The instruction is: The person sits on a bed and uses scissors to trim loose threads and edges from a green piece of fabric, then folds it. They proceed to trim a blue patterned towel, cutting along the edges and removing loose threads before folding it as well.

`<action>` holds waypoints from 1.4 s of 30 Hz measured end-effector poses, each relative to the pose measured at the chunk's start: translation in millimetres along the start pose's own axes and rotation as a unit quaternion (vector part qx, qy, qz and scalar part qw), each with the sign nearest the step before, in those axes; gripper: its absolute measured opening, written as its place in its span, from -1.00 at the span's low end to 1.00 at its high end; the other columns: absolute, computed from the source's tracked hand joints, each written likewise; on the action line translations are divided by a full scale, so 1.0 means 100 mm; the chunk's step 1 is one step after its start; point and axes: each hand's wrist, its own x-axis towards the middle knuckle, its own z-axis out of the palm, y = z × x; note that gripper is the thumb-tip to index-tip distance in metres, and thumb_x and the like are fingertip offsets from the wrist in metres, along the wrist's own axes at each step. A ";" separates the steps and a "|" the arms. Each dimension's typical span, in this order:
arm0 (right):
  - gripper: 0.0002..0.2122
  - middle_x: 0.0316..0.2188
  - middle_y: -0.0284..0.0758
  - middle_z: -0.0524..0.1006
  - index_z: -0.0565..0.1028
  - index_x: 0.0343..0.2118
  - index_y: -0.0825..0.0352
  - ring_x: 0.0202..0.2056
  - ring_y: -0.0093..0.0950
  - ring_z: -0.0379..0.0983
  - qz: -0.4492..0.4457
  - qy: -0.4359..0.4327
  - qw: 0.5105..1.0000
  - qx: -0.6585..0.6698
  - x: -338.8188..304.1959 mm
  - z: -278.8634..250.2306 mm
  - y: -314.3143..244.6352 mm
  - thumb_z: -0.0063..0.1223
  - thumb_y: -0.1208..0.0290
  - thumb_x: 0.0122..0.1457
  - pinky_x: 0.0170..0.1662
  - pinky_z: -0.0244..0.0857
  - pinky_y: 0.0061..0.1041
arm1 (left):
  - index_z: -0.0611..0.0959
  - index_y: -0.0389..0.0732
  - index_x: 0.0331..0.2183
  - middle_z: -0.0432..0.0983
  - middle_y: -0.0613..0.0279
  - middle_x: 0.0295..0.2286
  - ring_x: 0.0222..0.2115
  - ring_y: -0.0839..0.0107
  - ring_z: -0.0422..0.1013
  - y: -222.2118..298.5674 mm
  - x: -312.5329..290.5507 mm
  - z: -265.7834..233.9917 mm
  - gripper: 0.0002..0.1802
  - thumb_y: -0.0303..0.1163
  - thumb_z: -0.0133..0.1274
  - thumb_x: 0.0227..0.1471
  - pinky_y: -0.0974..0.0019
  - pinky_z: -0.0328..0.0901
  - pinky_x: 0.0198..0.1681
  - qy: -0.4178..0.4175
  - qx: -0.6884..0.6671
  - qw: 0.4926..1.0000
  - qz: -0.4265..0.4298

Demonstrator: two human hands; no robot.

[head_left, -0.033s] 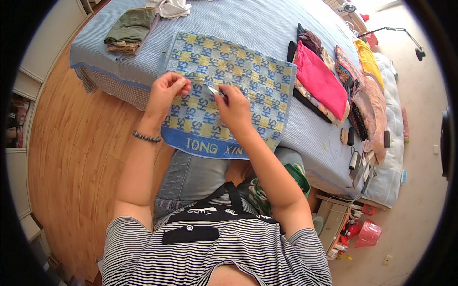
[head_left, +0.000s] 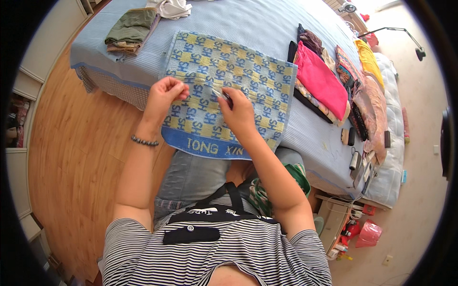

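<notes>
A blue and yellow checked towel [head_left: 229, 71] with a blue end band lies spread over the bed's edge and my knees. Above it, my right hand [head_left: 237, 110] grips small scissors [head_left: 217, 92]; their silver blades point left and their dark handle is mostly covered by my fingers. My left hand [head_left: 167, 95], a dark bead bracelet at its wrist, is pinched closed at the towel's left side. Whatever sits between those fingertips is too small to make out. A short gap separates the scissor tips from my left fingers.
Folded clothes [head_left: 131, 28] lie on the bed's far left. To the right are a pink garment [head_left: 320, 78] and more piled clothes [head_left: 365, 102]. Small dark items [head_left: 351, 137] and loose thread [head_left: 332, 148] are on the blue bedspread [head_left: 312, 138]. Green patterned cloth [head_left: 260, 195] rests at my lap.
My right hand has shifted slightly right and down with the scissors, widening the gap to my left hand. My left hand has dropped a little.
</notes>
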 end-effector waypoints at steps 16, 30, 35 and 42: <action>-0.76 -0.41 -0.23 0.51 0.48 -0.19 0.40 -0.44 -0.45 0.45 0.011 0.000 0.997 0.080 -0.54 -0.10 0.01 0.14 0.46 0.07 -0.35 0.32 -0.53 | 0.57 -0.31 -0.40 0.51 0.32 -0.47 -0.49 0.58 0.39 -0.62 -0.52 -0.06 -0.90 -0.47 0.07 0.05 0.56 0.30 -0.44 0.037 0.200 0.977 0.064; -0.76 -0.39 -0.29 0.51 0.48 -0.18 0.40 -0.44 -0.55 0.42 0.052 -0.012 0.992 0.112 -0.60 -0.06 0.05 0.13 0.48 0.08 -0.34 0.31 -0.59 | 0.57 -0.34 -0.30 0.53 0.30 -0.46 -0.48 0.59 0.43 -0.51 -0.17 -0.03 -0.86 -0.53 0.09 0.02 0.52 0.37 -0.38 0.143 0.162 0.976 0.031; -0.76 -0.36 -0.25 0.51 0.48 -0.17 0.40 -0.43 -0.49 0.45 0.049 -0.014 0.993 0.106 -0.60 -0.09 0.06 0.11 0.49 0.08 -0.33 0.32 -0.56 | 0.60 -0.35 -0.40 0.54 0.21 -0.51 -0.52 0.53 0.44 -0.57 -0.13 0.03 -0.85 -0.45 0.14 -0.02 0.40 0.36 -0.43 0.166 0.368 0.904 0.138; -0.74 -0.62 -0.45 0.30 0.49 -0.19 0.38 -0.60 -0.66 0.17 0.068 -0.007 0.988 0.135 -0.58 -0.19 -0.03 0.16 0.51 0.02 -0.50 0.11 -0.65 | 0.55 -0.25 -0.35 0.50 0.32 -0.47 -0.52 0.64 0.38 -0.57 -0.19 -0.35 -0.90 -0.43 0.05 0.08 0.61 0.25 -0.52 0.113 -0.193 0.975 0.005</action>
